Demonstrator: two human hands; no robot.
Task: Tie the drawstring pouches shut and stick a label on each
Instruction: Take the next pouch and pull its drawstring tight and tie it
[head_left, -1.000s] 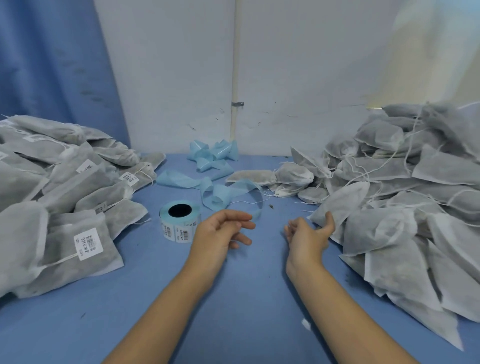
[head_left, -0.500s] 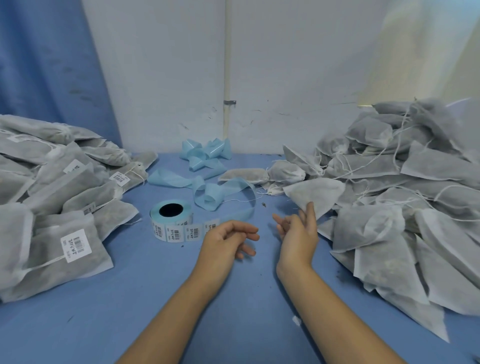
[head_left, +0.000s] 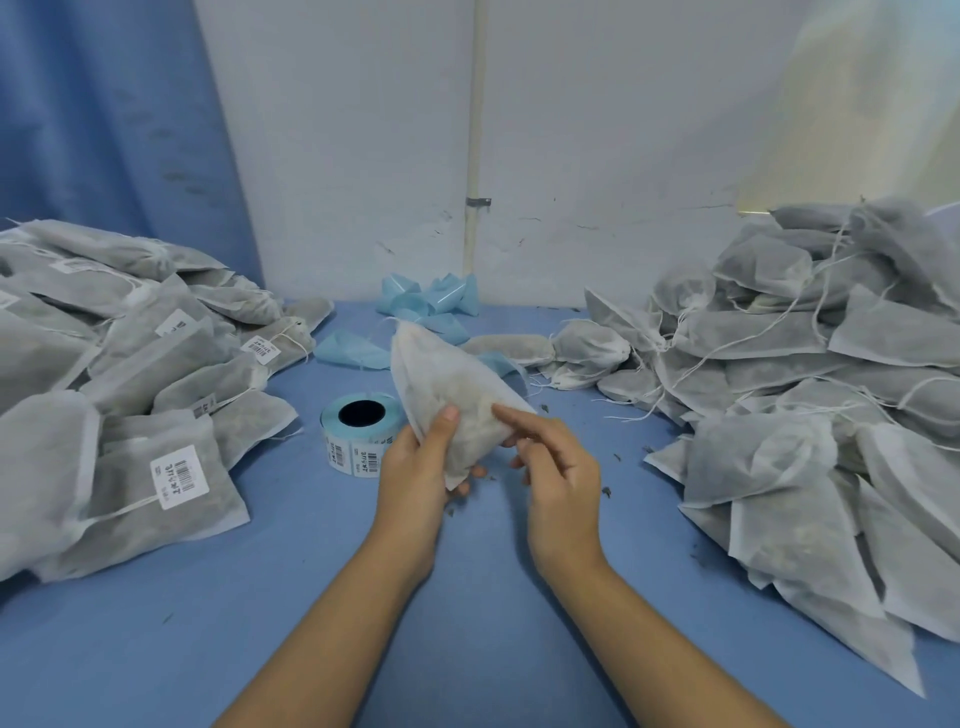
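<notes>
Head view: pouch held up off table, beside label roll
left hand: thumb in front, fingers curled behind pouch; gripping
right hand: index tip on pouch; rest loosely curled, empty
change: both hands empty half a second back; pouch since pulled from right pile
meaning: likely new unit started; tie and label pending

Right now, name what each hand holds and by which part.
The left hand grips the drawstring pouch by its lower end; the right hand touches its lower edge, grip unclear.
</notes>
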